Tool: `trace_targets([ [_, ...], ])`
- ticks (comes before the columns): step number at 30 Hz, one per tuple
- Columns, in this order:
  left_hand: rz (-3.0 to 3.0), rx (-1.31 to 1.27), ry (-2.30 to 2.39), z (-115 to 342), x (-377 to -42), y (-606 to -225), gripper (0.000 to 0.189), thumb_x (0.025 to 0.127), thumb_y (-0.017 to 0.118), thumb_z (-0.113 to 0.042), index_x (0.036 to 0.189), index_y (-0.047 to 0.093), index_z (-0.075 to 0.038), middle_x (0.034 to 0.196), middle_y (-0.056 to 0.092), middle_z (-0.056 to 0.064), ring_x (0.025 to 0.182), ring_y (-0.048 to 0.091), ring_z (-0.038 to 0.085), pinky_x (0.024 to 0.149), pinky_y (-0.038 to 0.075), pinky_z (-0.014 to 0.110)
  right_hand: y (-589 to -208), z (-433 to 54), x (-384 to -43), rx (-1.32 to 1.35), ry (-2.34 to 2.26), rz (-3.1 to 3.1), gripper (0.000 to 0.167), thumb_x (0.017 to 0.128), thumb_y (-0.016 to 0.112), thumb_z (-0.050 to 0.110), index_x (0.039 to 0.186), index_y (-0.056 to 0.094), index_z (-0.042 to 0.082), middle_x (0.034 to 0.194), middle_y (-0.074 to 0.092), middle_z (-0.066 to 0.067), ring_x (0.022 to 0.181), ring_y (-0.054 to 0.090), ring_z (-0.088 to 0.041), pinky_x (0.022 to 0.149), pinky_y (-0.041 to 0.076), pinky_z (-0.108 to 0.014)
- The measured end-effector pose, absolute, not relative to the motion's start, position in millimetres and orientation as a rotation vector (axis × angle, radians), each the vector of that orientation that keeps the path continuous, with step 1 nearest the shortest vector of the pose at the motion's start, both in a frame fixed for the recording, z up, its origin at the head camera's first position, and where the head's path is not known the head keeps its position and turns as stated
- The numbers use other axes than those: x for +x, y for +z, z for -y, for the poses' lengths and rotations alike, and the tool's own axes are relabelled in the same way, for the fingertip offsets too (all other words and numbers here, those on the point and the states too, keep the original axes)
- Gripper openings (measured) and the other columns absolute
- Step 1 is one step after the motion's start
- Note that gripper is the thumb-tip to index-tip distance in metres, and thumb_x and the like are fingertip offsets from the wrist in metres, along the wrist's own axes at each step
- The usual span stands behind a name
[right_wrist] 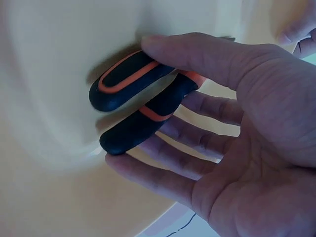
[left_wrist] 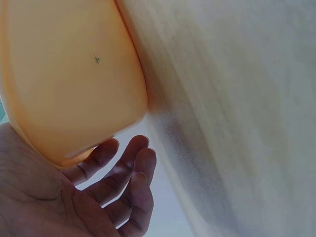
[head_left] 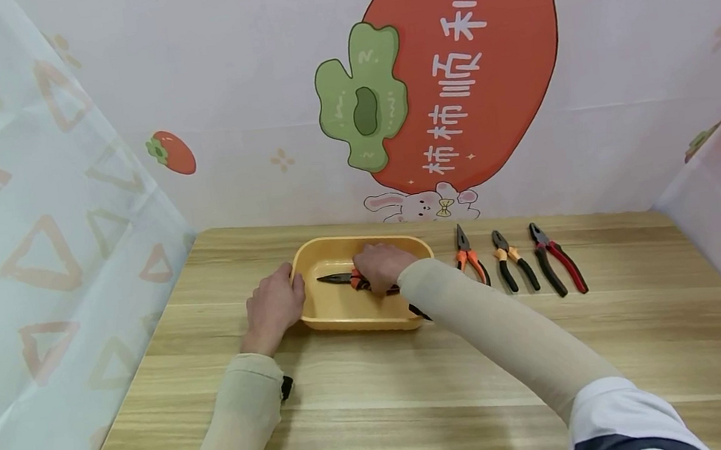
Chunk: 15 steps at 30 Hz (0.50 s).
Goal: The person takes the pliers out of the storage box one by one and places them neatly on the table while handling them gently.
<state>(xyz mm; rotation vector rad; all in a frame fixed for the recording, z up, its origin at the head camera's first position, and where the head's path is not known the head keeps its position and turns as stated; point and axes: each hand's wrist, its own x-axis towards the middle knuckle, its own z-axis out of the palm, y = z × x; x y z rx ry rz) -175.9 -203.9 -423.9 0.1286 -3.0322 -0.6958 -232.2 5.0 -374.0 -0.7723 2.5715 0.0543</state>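
Observation:
A yellow plastic bin (head_left: pixel 338 319) stands on the table, and my left hand (head_left: pixel 273 299) holds its left end. In the left wrist view the index finger lies against the bin's outer wall (left_wrist: pixel 84 74) while the other fingers curl loosely beside it; the thumb is out of that view. Inside the bin my right hand (head_left: pixel 384 267) grips long-nose pliers (head_left: pixel 338 279), their dark jaws pointing left. The right wrist view shows their black and orange handles (right_wrist: pixel 131 74) between thumb and fingers, near the bin's floor.
Right of the bin, in a row, lie orange-handled long-nose pliers (head_left: pixel 471 260), pliers with black and yellow-orange grips (head_left: pixel 515 261) and pliers with black and red grips (head_left: pixel 558 258). A printed cloth wall (head_left: pixel 250 193) rises behind the wooden table (head_left: pixel 367 402).

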Motion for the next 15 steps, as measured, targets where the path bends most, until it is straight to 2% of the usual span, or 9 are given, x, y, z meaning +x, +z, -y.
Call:
trace_targets([
  [10,3.036,0.133,-0.689,202.5,-175.7,-422.3,0.026,0.106,0.044,-0.03,0.105,0.057,-0.008,0.084,0.061,0.015,0.073,0.06,0.035,0.062,0.046,0.052,-369.2,-9.9,-232.6,-0.805,0.025,-2.573,0.034,0.084,0.079,0.006,0.111,0.06,0.012,0.107,0.056,-0.006,0.094,0.053,-0.023,0.078,0.046,-0.035],
  [15,3.039,0.139,-0.694,202.6,-175.4,-422.3,0.026,0.106,0.044,-0.03,0.105,0.057,-0.008,0.082,0.06,0.014,0.071,0.059,0.033,0.06,0.045,0.049,-364.9,-12.2,-232.8,-0.843,0.023,-2.579,0.03,0.085,0.076,0.005,0.108,0.059,0.014,0.103,0.057,-0.004,0.092,0.053,-0.023,0.075,0.045,-0.034],
])
